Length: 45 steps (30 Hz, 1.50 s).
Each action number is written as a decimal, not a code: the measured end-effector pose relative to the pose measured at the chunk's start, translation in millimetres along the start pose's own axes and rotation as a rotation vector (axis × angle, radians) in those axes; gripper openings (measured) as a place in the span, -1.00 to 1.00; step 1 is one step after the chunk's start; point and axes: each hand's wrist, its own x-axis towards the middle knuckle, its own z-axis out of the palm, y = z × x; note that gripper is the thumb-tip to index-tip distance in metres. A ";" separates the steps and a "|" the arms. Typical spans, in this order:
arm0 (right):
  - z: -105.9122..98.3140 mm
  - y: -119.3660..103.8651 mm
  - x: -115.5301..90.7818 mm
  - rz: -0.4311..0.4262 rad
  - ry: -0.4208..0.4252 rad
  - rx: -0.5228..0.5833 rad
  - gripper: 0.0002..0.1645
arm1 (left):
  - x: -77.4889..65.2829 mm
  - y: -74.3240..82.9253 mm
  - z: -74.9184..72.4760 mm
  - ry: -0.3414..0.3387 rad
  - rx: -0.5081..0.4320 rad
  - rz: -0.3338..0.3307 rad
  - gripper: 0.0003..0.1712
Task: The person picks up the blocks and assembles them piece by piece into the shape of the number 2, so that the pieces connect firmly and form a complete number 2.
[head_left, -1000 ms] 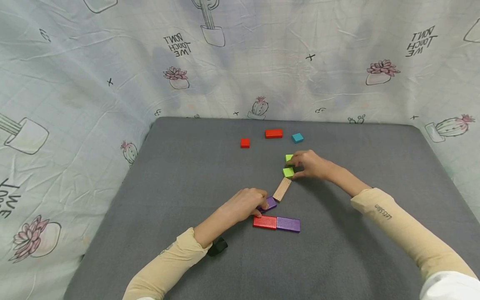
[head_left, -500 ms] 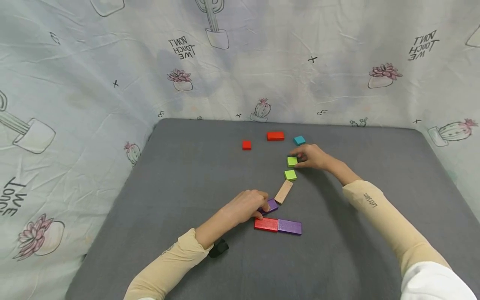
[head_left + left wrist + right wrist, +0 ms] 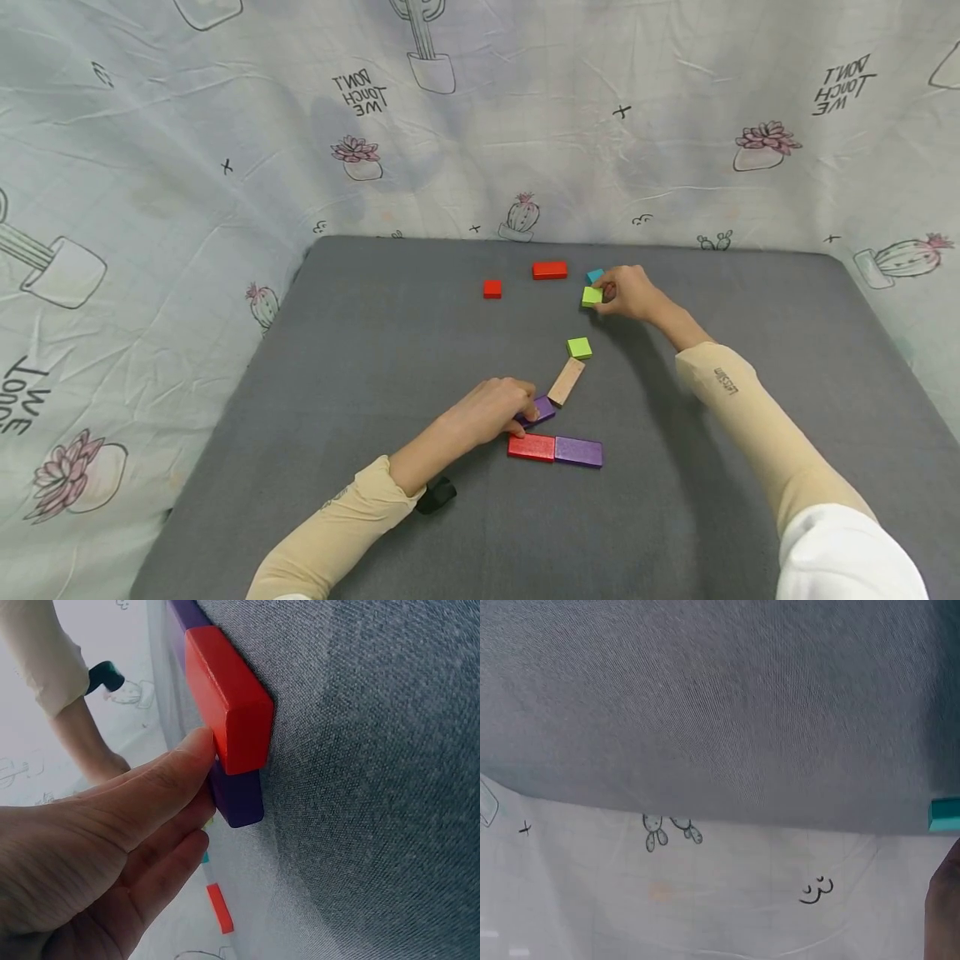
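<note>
My left hand (image 3: 491, 408) pinches a purple block (image 3: 546, 408) on the grey table. In the left wrist view its thumb lies along the edge where a red block (image 3: 232, 705) meets that purple one. Farther back, my right hand (image 3: 630, 293) holds a lime green block (image 3: 592, 297) between thumb and fingers, just in front of a teal block (image 3: 594, 276). A second green block (image 3: 579, 348) sits at the end of a plain wooden block (image 3: 566, 382), which runs up from the purple block. The right wrist view catches only the hand's edge (image 3: 943, 915) below the teal block.
Another purple block (image 3: 579, 451) lies end to end with the red one. Behind are a small red block (image 3: 492, 289) and a longer red block (image 3: 550, 270). A black object (image 3: 437, 495) shows under the left wrist. Printed white cloth (image 3: 435, 167) surrounds the table.
My right hand has left the nearer green block, taken hold of the farther one, and slid it back toward the teal block. The left hand stays on the purple block.
</note>
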 end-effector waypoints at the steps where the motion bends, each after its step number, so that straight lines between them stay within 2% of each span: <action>1: -1.1 -0.5 1.7 -0.001 0.002 -0.007 -0.61 | -0.1 -0.2 0.3 0.001 0.001 0.001 -0.74; 9: -1.0 -17.8 12.5 -0.039 0.013 0.001 -0.65 | 0.3 -0.5 3.1 0.006 -0.005 -0.008 -0.74; 18: 5.7 -35.1 10.8 -0.104 -0.048 0.066 -0.61 | 0.0 -0.7 3.2 0.009 -0.011 -0.010 -0.75; 26: 4.1 -33.8 6.4 -0.185 -0.078 0.067 -0.61 | 0.0 0.5 0.4 -0.001 -0.017 -0.010 -0.75; 35: 7.8 -30.0 3.7 -0.245 -0.152 0.062 -0.63 | 0.5 1.4 -1.4 -0.003 0.005 -0.007 -0.74; 45: 12.3 -31.0 4.2 -0.261 -0.208 0.078 -0.61 | 1.8 2.5 -1.9 -0.003 0.021 -0.009 -0.74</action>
